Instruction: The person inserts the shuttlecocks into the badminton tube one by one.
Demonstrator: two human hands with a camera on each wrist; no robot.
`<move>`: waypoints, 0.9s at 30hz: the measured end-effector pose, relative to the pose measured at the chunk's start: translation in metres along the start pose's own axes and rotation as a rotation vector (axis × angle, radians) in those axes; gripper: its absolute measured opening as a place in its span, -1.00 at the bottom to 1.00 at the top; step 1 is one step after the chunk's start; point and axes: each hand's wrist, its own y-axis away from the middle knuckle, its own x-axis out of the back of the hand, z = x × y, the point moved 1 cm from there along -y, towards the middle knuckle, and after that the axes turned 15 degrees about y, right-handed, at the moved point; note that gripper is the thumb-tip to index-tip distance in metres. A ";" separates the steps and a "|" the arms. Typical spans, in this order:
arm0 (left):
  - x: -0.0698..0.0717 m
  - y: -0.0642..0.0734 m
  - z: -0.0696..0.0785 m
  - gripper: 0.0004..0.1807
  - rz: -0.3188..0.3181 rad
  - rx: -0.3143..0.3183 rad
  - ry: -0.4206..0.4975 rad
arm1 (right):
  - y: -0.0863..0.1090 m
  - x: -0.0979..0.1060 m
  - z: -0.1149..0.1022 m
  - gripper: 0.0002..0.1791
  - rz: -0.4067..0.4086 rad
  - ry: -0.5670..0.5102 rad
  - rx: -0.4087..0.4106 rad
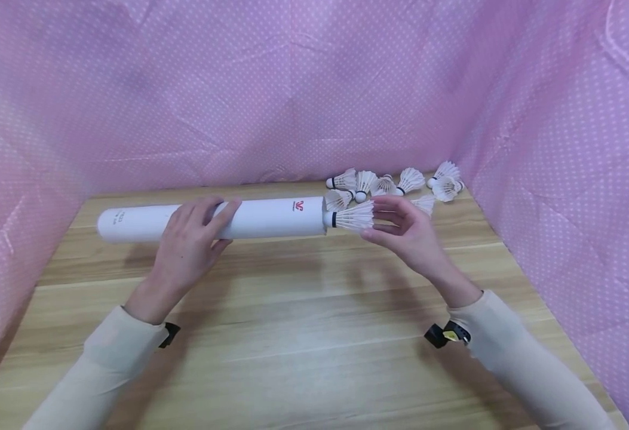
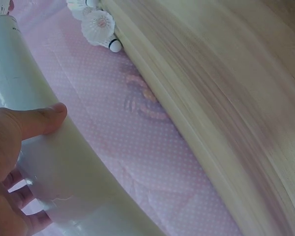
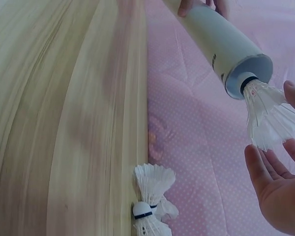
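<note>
Left hand (image 1: pixel 187 236), fingers curled, grips a long white cylindrical tube (image 1: pixel 276 218) above the wood-grained bench (image 1: pixel 292 340); right hand (image 1: pixel 405 233), fingers part-spread, holds a white feathered shuttlecock (image 1: pixel 353 217) by its skirt, base at the tube's mouth.

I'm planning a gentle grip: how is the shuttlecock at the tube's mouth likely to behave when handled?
The shuttlecock is probably light, being mostly thin, spread feathers. They might bend or fray if squeezed. Set down, it would likely roll in an arc, since it flares from a narrow base.
</note>
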 end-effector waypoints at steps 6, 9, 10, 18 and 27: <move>-0.002 -0.002 0.003 -0.02 -0.005 -0.006 0.002 | -0.005 -0.012 -0.003 -0.31 -0.028 -0.010 -0.002; -0.003 -0.003 0.004 -0.02 -0.007 -0.012 0.007 | -0.007 -0.017 -0.004 -0.30 -0.045 -0.035 -0.005; -0.004 -0.003 0.005 -0.02 -0.008 -0.013 0.008 | -0.007 -0.019 -0.004 -0.29 -0.050 -0.042 -0.004; -0.009 -0.006 0.009 -0.02 -0.015 -0.029 0.014 | -0.011 -0.034 -0.003 -0.28 -0.090 -0.099 -0.001; -0.012 -0.006 0.009 0.01 -0.021 -0.025 0.008 | -0.011 -0.037 -0.003 -0.26 -0.133 -0.052 0.000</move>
